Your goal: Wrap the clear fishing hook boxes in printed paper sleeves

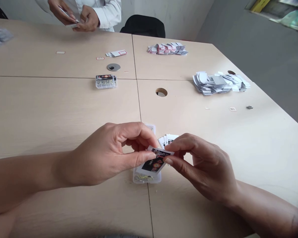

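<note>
Between both hands is a small white label [152,165] with a dark printed panel and orange-red lettering. My left hand [121,152] pinches its upper left edge between thumb and fingers. On the opposite edge, my right hand [201,165] grips it with thumb and forefinger. Below the label lies a clear plastic box [149,179] holding small yellowish and metallic pieces I cannot make out; the label and left hand cover much of it. Several similar printed labels [171,138] are fanned out just behind my right fingers.
Two clear boxes [105,82] with dark labels sit farther back. Piles of cards [221,83] and red-edged cards [167,49] lie to the right. Cable holes [161,92] pierce the table [64,125]. Across it, a co-worker's hands [86,19] handle a card. A black chair [144,25] stands behind.
</note>
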`<state>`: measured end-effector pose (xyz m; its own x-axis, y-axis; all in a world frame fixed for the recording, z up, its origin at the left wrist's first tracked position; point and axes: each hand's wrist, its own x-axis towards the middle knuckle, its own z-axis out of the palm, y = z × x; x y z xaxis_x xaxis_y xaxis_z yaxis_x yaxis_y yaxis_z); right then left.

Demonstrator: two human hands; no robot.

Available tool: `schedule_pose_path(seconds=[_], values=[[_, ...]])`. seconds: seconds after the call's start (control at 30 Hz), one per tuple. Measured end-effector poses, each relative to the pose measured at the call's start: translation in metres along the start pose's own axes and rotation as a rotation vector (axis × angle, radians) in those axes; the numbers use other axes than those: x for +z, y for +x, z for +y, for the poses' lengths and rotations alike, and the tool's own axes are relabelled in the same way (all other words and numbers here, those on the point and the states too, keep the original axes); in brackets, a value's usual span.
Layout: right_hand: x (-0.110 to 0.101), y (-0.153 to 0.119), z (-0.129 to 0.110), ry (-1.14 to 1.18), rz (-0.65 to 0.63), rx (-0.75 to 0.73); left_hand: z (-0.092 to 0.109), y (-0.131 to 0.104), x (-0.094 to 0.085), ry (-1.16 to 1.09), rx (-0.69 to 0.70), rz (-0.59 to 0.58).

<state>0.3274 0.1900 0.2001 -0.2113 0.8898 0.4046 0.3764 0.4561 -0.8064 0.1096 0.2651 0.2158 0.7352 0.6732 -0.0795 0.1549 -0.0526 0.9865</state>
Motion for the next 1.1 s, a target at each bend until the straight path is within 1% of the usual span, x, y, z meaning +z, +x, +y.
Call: schedule_pose_path(seconds=[0.17, 0.33, 0.43, 0.53, 0.63, 0.73, 0.87, 1.0, 1.1], values=[[-0.0005, -0.0010, 0.0007, -0.022, -0.006, 0.020, 0.0024, 0.0002, -0.0003, -0.031, -0.021, 0.005], [-0.0007, 0.0000, -0.0008, -0.043, -0.017, 0.011, 0.0056, -0.0013, 0.0002, -0.009, 0.007, -0.006], [-0.0014, 0.0004, -0.0019, -0.052, 0.002, 0.023, 0.0054, -0.0020, 0.0007, -0.014, 0.012, -0.008], [-0.0022, 0.0000, -0.0022, -0.045, 0.003, 0.044, 0.0037, -0.0027, -0.0005, -0.001, -0.004, -0.023], [-0.0023, -0.0003, -0.0015, -0.008, -0.029, 0.064, 0.0024, -0.0024, -0.0026, 0.017, -0.032, -0.053], [-0.0025, 0.0007, -0.0012, 0.070, -0.047, 0.133, 0.0027, -0.0010, -0.0034, 0.034, -0.063, -0.089], [-0.0041, 0.0036, -0.0037, 0.223, -0.071, 0.266, 0.0047, 0.0016, -0.0028, 0.022, -0.081, -0.112], [-0.0069, 0.0062, -0.0072, 0.395, -0.110, 0.392, 0.0054, 0.0034, -0.0040, -0.121, -0.152, -0.149], [-0.0084, 0.0072, -0.0081, 0.408, -0.103, 0.418, 0.0054, 0.0041, -0.0051, -0.221, -0.214, -0.176]])
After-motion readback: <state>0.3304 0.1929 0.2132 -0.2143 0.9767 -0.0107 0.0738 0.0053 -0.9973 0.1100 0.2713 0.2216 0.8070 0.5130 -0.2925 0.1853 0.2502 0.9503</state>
